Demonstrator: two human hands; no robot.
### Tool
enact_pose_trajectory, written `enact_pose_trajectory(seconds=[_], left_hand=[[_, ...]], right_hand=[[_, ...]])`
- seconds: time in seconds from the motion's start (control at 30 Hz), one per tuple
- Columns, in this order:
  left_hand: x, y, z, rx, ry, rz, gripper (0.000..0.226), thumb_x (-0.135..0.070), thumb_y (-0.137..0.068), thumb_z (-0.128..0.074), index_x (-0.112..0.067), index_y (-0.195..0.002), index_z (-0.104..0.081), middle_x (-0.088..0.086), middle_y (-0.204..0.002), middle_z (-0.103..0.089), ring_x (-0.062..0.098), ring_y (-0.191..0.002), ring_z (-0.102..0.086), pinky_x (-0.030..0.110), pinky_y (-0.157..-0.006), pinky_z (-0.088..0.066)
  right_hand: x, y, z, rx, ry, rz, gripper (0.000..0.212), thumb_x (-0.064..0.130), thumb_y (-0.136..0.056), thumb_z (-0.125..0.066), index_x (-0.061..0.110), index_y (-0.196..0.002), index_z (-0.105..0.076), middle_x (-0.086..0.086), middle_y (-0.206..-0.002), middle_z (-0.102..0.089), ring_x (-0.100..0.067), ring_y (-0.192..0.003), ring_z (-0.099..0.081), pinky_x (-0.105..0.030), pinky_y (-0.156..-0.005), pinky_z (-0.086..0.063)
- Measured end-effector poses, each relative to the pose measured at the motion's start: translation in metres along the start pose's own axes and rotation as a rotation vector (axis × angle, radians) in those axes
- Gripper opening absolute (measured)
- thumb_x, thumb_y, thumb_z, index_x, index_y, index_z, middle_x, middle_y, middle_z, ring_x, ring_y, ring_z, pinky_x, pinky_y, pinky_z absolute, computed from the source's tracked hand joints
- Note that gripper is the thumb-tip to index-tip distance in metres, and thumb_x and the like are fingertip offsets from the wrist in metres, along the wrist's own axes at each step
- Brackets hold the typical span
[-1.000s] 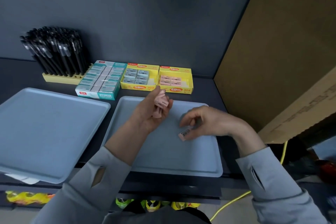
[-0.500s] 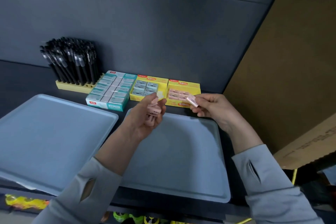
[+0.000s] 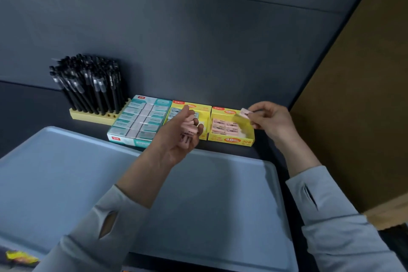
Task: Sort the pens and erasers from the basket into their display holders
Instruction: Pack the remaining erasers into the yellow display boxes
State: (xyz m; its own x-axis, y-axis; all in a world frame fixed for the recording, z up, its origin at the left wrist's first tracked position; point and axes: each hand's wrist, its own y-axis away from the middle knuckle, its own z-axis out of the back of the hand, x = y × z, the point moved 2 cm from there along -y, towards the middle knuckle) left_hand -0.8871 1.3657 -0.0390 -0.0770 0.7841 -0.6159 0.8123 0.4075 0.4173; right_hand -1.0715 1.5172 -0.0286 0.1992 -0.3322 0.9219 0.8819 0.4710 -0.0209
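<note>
Head view: the worktop point(image 3: 26, 108) is a dark, matte surface set against a dark panelled back wall point(image 3: 198, 40), with a brown board-like side panel point(image 3: 364, 95) closing the right. Two pale blue-grey trays with rounded corners and raised rims lie at the front: the left tray point(image 3: 55, 172) and the right tray point(image 3: 271, 183), just beside each other. Along the wall stands a yellow pen holder point(image 3: 92, 116), a low slotted block packed with upright black pens point(image 3: 88, 86) that lean slightly left. Beside it sits a teal-and-white eraser box point(image 3: 141, 121), filled with wrapped rectangular erasers in rows. Next comes a yellow carton, the middle yellow box point(image 3: 203, 109), partly hidden behind the left hand. The right yellow box point(image 3: 231, 139), glossy printed card, is open at the top and holds pink erasers point(image 3: 224, 127) lying flat in rows. The left hand point(image 3: 176, 137) is curled closed on a small bundle of pink erasers, the held bundle point(image 3: 187, 132), raised in front of the middle yellow box. The right hand point(image 3: 271, 120) pinches a single pink eraser point(image 3: 245, 113) between thumb and fingertips, held above the far right corner of the right yellow box, not touching its contents. Both forearms wear light grey sleeves point(image 3: 331, 216) of smooth fabric.
</note>
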Motion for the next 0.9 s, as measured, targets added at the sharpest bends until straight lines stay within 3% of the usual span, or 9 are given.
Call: enact_pose_trajectory(seconds=[0.13, 0.23, 0.33, 0.43, 0.53, 0.73, 0.9], left_hand=[[-0.004, -0.009, -0.001, -0.012, 0.006, -0.015, 0.03, -0.045, -0.096, -0.053, -0.018, -0.082, -0.054, 0.003, -0.074, -0.06, 0.015, -0.062, -0.063, 0.016, -0.041, -0.045], [-0.006, -0.014, 0.003, 0.0, 0.024, -0.001, 0.031, -0.042, -0.098, -0.052, -0.014, -0.085, -0.056, 0.005, -0.078, -0.061, 0.018, -0.062, -0.064, 0.019, -0.042, -0.048], [-0.005, -0.018, 0.006, -0.024, 0.019, 0.011, 0.029, -0.038, -0.098, -0.052, -0.012, -0.085, -0.058, 0.006, -0.076, -0.063, 0.019, -0.062, -0.065, 0.02, -0.044, -0.049], [-0.002, -0.021, 0.003, -0.027, 0.025, 0.033, 0.029, -0.037, -0.098, -0.053, -0.012, -0.083, -0.06, 0.007, -0.076, -0.064, 0.02, -0.064, -0.066, 0.021, -0.045, -0.051], [0.0, -0.023, 0.0, -0.018, 0.019, 0.043, 0.03, -0.036, -0.098, -0.053, -0.011, -0.082, -0.06, 0.007, -0.077, -0.063, 0.021, -0.066, -0.066, 0.02, -0.046, -0.051], [0.001, -0.028, -0.001, -0.034, 0.011, 0.045, 0.028, -0.036, -0.097, -0.055, -0.011, -0.086, -0.06, 0.007, -0.077, -0.065, 0.022, -0.069, -0.066, 0.021, -0.045, -0.05], [0.003, -0.029, -0.004, -0.035, 0.023, 0.039, 0.029, -0.037, -0.098, -0.053, -0.01, -0.088, -0.059, 0.008, -0.08, -0.065, 0.023, -0.071, -0.067, 0.022, -0.047, -0.052]], right_hand=[[0.002, -0.014, -0.021, 0.121, 0.11, 0.007, 0.008, 0.002, -0.085, -0.072, 0.01, -0.087, -0.074, -0.003, -0.071, -0.066, -0.013, -0.059, -0.06, -0.023, -0.065, -0.056], [-0.002, -0.022, -0.02, 0.114, 0.248, -0.026, 0.013, 0.003, -0.085, -0.072, 0.015, -0.084, -0.075, -0.003, -0.077, -0.071, -0.017, -0.07, -0.068, -0.031, -0.075, -0.059], [-0.004, -0.023, -0.014, 0.262, 0.333, -0.082, 0.012, 0.002, -0.085, -0.071, 0.013, -0.084, -0.077, -0.007, -0.084, -0.076, -0.022, -0.078, -0.074, -0.036, -0.081, -0.06], [-0.003, -0.02, -0.018, 0.322, 0.484, -0.05, 0.011, 0.006, -0.084, -0.075, 0.015, -0.087, -0.079, 0.001, -0.089, -0.076, -0.016, -0.08, -0.072, -0.026, -0.072, -0.06], [-0.005, -0.019, -0.023, 0.297, 0.469, -0.021, 0.006, 0.01, -0.081, -0.079, 0.015, -0.085, -0.079, 0.003, -0.088, -0.076, -0.012, -0.077, -0.072, -0.021, -0.066, -0.057], [-0.007, -0.017, -0.021, 0.328, 0.48, -0.001, 0.012, 0.015, -0.078, -0.082, 0.016, -0.09, -0.08, 0.003, -0.091, -0.076, -0.01, -0.079, -0.07, -0.023, -0.08, -0.056], [-0.009, -0.02, -0.027, 0.372, 0.654, 0.058, 0.015, 0.019, -0.073, -0.085, 0.031, -0.073, -0.075, 0.007, -0.096, -0.073, -0.012, -0.101, -0.061, -0.03, -0.093, -0.05]])
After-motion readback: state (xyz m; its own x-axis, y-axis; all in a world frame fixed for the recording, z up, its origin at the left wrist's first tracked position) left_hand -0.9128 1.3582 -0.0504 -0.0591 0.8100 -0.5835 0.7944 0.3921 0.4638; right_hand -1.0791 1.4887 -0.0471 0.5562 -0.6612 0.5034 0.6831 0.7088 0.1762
